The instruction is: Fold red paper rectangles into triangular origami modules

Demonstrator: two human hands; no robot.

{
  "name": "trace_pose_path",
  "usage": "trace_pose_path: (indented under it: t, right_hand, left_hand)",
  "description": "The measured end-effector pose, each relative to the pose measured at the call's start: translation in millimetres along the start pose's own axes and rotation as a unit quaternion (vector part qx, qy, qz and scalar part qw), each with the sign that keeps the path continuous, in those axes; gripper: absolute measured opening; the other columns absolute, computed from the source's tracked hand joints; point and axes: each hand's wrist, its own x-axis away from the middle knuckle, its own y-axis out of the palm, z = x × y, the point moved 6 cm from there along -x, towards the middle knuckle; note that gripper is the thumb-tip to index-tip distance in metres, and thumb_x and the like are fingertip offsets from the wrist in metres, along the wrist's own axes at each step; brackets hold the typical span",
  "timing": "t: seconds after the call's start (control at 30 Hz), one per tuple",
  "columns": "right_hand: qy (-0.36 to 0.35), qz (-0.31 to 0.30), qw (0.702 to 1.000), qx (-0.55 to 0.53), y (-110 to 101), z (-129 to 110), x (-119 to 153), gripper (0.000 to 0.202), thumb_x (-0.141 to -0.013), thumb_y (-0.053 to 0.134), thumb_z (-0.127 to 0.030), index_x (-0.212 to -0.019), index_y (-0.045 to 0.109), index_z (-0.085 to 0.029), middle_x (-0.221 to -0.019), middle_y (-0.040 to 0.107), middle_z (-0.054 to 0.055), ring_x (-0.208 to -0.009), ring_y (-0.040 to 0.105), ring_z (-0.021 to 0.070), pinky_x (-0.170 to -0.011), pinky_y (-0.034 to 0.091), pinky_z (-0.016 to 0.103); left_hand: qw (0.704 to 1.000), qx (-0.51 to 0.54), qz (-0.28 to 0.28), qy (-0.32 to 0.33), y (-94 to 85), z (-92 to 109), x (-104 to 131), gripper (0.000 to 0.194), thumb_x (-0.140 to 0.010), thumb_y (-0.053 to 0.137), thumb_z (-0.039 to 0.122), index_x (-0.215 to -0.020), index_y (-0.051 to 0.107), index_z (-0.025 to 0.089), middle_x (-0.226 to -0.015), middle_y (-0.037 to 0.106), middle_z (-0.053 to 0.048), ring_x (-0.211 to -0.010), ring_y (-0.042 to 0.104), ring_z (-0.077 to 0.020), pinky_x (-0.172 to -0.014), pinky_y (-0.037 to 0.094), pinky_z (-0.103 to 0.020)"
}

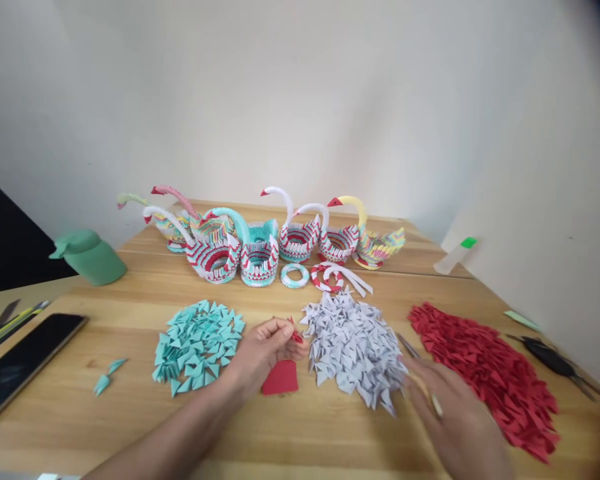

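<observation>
My left hand [263,353] is closed in a pinch around a small folded piece of red paper [296,333]. Just below its fingertips, a flat red paper piece [281,378] lies on the table. My right hand [450,407] is blurred by motion, between the white and red heaps. A thin dark tool [407,345] and a pale tan stick-like shape [433,401] show at its fingers; whether they are gripped is unclear. Beside the hands are heaps of folded paper triangles: teal [200,343], pale grey-white [353,347] and red [485,373].
Several folded-paper swans [260,253] stand at the back, with a teal-white ring [295,275] and a red-white ring [325,277] before them. On the left are a green container [87,257], a phone [25,363] and loose teal pieces [103,383]. Black-handled scissors [547,353] lie right.
</observation>
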Motion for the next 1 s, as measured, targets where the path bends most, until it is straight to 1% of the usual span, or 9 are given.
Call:
trace_pose_path:
  t: [0.03, 0.13, 0.2, 0.27, 0.5, 0.63, 0.77, 0.9, 1.0]
  right_hand:
    - [-0.042, -0.021, 0.998, -0.038, 10.4, -25.1, -8.5, 0.024, -0.091, 0.052, -0.034, -0.101, 0.069, -0.022, -0.093, 0.071, 0.008, -0.086, 0.066, 0.0225, -0.078, 0.054, 0.036]
    - [-0.083, -0.062, 0.986, -0.129, 36.8, -85.1, -32.5, 0.02, -0.093, 0.052, -0.022, -0.106, 0.067, -0.022, -0.089, 0.068, 0.008, -0.083, 0.063, 0.0211, -0.072, 0.052, 0.034]
    - [-0.099, -0.066, 0.979, -0.164, 46.5, -110.4, -44.7, 0.018, -0.092, 0.052, -0.019, -0.104, 0.066, -0.021, -0.084, 0.066, 0.007, -0.078, 0.062, 0.0197, -0.068, 0.05, 0.033]
    - [-0.108, -0.069, 0.975, -0.181, 51.9, -122.7, -52.0, 0.016, -0.093, 0.053, -0.019, -0.102, 0.066, -0.02, -0.081, 0.065, 0.006, -0.076, 0.06, 0.0189, -0.067, 0.049, 0.032]
    - [-0.126, -0.077, 0.971, -0.188, 57.8, -127.0, -55.1, 0.013, -0.091, 0.054, -0.015, -0.097, 0.066, -0.018, -0.078, 0.064, 0.006, -0.073, 0.058, 0.0183, -0.066, 0.045, 0.031]
    - [-0.128, -0.074, 0.971, -0.189, 56.0, -126.1, -55.7, 0.014, -0.091, 0.053, -0.013, -0.094, 0.066, -0.018, -0.078, 0.064, 0.005, -0.073, 0.057, 0.0179, -0.066, 0.045, 0.031]
    - [-0.129, -0.079, 0.968, -0.2, 50.9, -121.2, -57.5, 0.014, -0.092, 0.053, -0.013, -0.095, 0.066, -0.019, -0.078, 0.064, 0.005, -0.074, 0.058, 0.0174, -0.066, 0.045, 0.031]
    - [-0.141, -0.083, 0.965, -0.205, 47.3, -117.5, -58.2, 0.015, -0.092, 0.053, -0.013, -0.095, 0.066, -0.019, -0.079, 0.065, 0.005, -0.074, 0.059, 0.0169, -0.066, 0.046, 0.03]
    - [-0.152, -0.086, 0.964, -0.201, 47.5, -116.9, -58.4, 0.015, -0.091, 0.054, -0.013, -0.096, 0.067, -0.019, -0.08, 0.066, 0.004, -0.075, 0.059, 0.0169, -0.067, 0.045, 0.03]
  left_hand:
    - [1.0, -0.007, -0.002, 0.004, 0.3, -0.3, 0.1, 0.037, -0.066, 0.08, 0.043, -0.075, 0.063, 0.012, -0.073, 0.073, -0.008, -0.064, 0.067, -0.0147, -0.067, 0.051, -0.026]
    - [0.999, -0.031, -0.009, 0.021, -0.5, -0.8, 0.1, 0.038, -0.067, 0.079, 0.045, -0.075, 0.063, 0.012, -0.072, 0.073, -0.007, -0.063, 0.066, -0.0147, -0.067, 0.051, -0.027]
    - [0.998, -0.046, -0.007, 0.038, -2.2, 0.4, 0.1, 0.037, -0.067, 0.079, 0.045, -0.074, 0.063, 0.012, -0.071, 0.072, -0.005, -0.063, 0.066, -0.0144, -0.067, 0.051, -0.027]
    - [0.997, -0.057, -0.001, 0.052, -3.1, 2.6, 0.5, 0.036, -0.066, 0.079, 0.045, -0.073, 0.063, 0.013, -0.068, 0.07, -0.003, -0.062, 0.064, -0.0138, -0.067, 0.051, -0.027]
    - [0.991, -0.106, 0.018, 0.079, 0.8, 9.2, 3.9, 0.038, -0.063, 0.079, 0.048, -0.069, 0.062, 0.014, -0.063, 0.066, 0.0, -0.059, 0.06, -0.0131, -0.064, 0.05, -0.026]
    - [0.981, -0.165, 0.008, 0.105, 0.2, 9.3, 6.7, 0.03, -0.073, 0.072, 0.045, -0.074, 0.066, 0.015, -0.069, 0.068, -0.002, -0.067, 0.063, -0.0157, -0.069, 0.051, -0.028]
    - [0.945, -0.287, -0.009, 0.158, 2.5, 17.6, 12.5, 0.02, -0.084, 0.062, 0.035, -0.087, 0.073, 0.019, -0.082, 0.073, -0.004, -0.077, 0.066, -0.0187, -0.074, 0.05, -0.027]
    - [0.891, -0.397, -0.017, 0.219, 8.5, 30.6, 17.6, 0.016, -0.084, 0.063, 0.03, -0.085, 0.077, 0.023, -0.082, 0.075, -0.004, -0.075, 0.067, -0.02, -0.072, 0.047, -0.026]
    - [0.873, -0.426, -0.019, 0.239, 11.3, 35.1, 18.2, 0.014, -0.084, 0.064, 0.028, -0.083, 0.078, 0.024, -0.079, 0.075, -0.004, -0.073, 0.067, -0.0206, -0.071, 0.046, -0.026]
